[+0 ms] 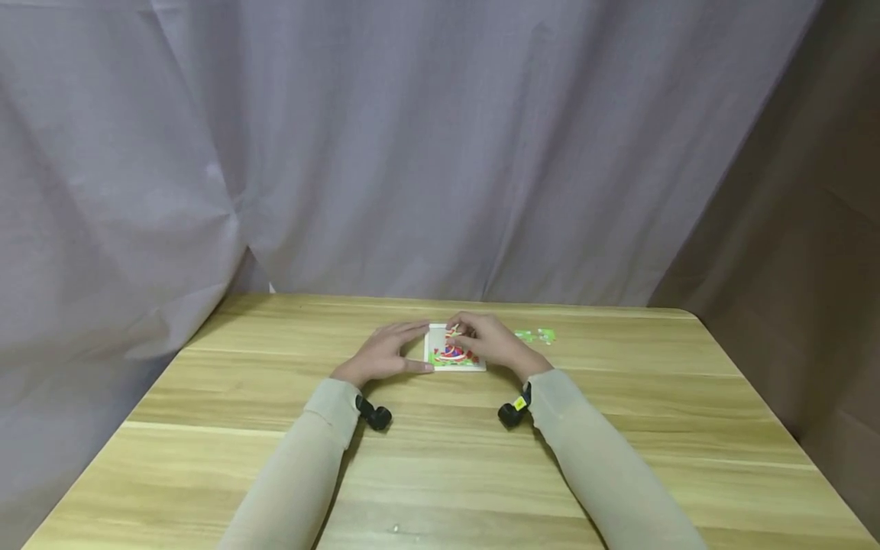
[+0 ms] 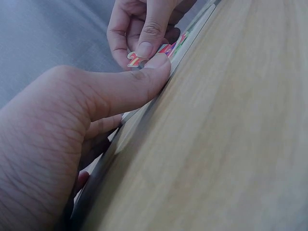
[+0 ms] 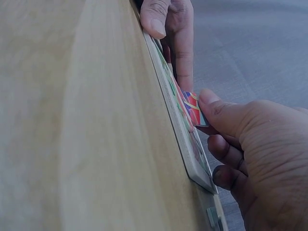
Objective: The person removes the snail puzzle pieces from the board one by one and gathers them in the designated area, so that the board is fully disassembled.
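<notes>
A small jigsaw puzzle in a white-framed tray (image 1: 462,369) lies on the table, with a red, blue and green picture partly laid in it. My left hand (image 1: 386,353) is at the tray's left side, its thumb on the near left corner and its fingers stretched toward the far left corner. Over the tray, my right hand (image 1: 496,344) pinches a colourful puzzle piece (image 3: 193,109) between thumb and fingers. In the right wrist view that piece stands tilted above the tray's surface. The right hand covers part of the picture in the head view.
Several loose green puzzle pieces (image 1: 545,336) lie on the wooden table (image 1: 426,473) to the right of the tray. Behind the table's far edge hangs a grey curtain (image 1: 440,153). A black wrist camera (image 1: 376,417) is worn on each wrist.
</notes>
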Motion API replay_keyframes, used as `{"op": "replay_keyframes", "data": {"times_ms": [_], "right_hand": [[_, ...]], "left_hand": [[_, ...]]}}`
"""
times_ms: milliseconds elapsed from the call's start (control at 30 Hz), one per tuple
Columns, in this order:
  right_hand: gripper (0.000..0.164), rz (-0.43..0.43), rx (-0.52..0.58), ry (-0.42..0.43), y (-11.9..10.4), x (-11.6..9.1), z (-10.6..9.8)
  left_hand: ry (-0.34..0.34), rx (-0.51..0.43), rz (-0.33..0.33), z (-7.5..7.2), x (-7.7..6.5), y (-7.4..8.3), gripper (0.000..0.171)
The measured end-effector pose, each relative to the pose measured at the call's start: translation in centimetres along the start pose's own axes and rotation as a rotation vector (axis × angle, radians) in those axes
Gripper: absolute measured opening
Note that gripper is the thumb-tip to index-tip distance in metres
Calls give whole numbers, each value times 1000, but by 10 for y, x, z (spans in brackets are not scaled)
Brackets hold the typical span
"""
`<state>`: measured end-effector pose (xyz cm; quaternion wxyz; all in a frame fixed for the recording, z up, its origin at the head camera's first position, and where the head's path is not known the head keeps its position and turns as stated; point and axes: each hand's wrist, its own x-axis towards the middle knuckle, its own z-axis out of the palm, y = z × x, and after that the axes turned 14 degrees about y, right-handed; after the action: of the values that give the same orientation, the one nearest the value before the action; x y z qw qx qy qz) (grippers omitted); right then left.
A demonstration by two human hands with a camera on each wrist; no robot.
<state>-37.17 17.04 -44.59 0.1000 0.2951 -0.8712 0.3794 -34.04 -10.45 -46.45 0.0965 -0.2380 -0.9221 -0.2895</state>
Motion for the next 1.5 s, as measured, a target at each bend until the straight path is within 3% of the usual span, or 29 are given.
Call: {"op": "replay_keyframes", "data": {"times_ms": [267,567,833,1033,1267,1500], "right_hand": [[33,31,11,29,-2,1,-1],[33,65,43,103,5,-8,-13],[36,171,60,164,25,-28,-40],[38,202,7,188,43,-48,-67],[33,189,-28,201,57,-64,-85],[29,149,-25,186,56,-63,-79]], "left_hand": [[0,-1,-13,-4,-2,1,93],[-9,-22,-14,3,-6,1,93],[-12,-12,2,2,-6,6,92],[-10,-16,2,0,-3,5,93],[-3,1,18,-3,0,4,92],[-6,-8,7,-3,-2,4,92]]}}
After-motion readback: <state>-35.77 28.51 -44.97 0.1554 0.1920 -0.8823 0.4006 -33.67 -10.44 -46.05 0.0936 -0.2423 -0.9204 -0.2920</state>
